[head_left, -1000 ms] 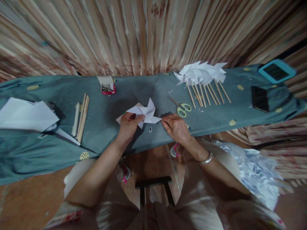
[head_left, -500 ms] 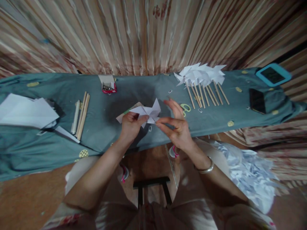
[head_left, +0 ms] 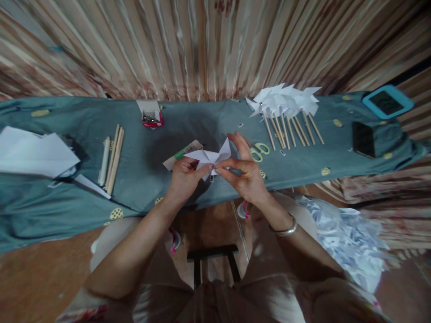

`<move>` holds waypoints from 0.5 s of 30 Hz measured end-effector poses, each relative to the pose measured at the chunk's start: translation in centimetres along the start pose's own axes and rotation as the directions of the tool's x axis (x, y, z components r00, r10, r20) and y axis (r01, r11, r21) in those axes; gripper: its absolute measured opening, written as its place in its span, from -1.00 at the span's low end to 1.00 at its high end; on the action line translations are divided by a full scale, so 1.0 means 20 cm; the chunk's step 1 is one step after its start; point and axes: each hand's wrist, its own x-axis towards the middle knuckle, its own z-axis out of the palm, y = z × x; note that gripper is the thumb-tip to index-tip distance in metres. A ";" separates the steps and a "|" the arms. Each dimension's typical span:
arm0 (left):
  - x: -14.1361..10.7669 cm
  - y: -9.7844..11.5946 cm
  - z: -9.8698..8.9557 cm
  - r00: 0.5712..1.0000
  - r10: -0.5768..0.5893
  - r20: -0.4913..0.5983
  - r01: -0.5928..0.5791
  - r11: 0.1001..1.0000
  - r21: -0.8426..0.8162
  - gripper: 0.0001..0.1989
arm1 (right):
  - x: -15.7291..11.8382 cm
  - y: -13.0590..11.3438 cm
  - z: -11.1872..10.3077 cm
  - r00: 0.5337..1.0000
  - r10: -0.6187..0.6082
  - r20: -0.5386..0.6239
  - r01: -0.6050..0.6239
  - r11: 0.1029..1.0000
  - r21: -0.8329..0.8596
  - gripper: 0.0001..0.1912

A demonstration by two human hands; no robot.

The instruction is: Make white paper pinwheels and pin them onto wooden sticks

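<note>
A white paper pinwheel (head_left: 212, 158) is held up over the middle of the cloth-covered table. My left hand (head_left: 186, 176) pinches it from the left, thumb near its centre. From the right, my right hand (head_left: 244, 172) grips the paper close to the centre with thumb and index finger, its other fingers raised. Whether a pin is between the fingertips is too small to tell. Behind the pinwheel lies a green and tan card (head_left: 183, 154). Yellow-green scissors (head_left: 259, 151) rest just right of my right hand.
Finished pinwheels on sticks (head_left: 284, 101) lie at the back right. A red box of pins (head_left: 152, 119) stands back left. Wooden sticks (head_left: 115, 159) and white paper sheets (head_left: 37, 152) lie left; a phone (head_left: 363, 139) and blue-framed device (head_left: 387, 102) lie far right. A paper-filled bag (head_left: 350, 242) is below.
My right hand has moved from the pinwheel's lower right edge to its centre, bringing a paper corner inward. The view has shifted slightly.
</note>
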 end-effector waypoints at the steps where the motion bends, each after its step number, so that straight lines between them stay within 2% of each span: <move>1: 0.00 0.00 0.00 1.000 0.004 0.007 -0.004 1.000 -0.010 -0.84 | 0.00 0.00 0.00 1.000 0.003 0.001 -0.003 1.000 0.004 -0.94; 9: 0.00 -0.02 0.01 0.999 0.008 0.034 -0.005 0.997 -0.082 -0.84 | 0.00 -0.01 -0.01 0.999 0.046 0.022 -0.046 0.999 0.019 -0.91; 15: -0.01 -0.01 0.01 1.000 -0.002 0.024 0.003 0.998 -0.066 -0.85 | 0.00 -0.02 -0.01 0.998 0.061 0.031 -0.061 0.998 0.030 -0.92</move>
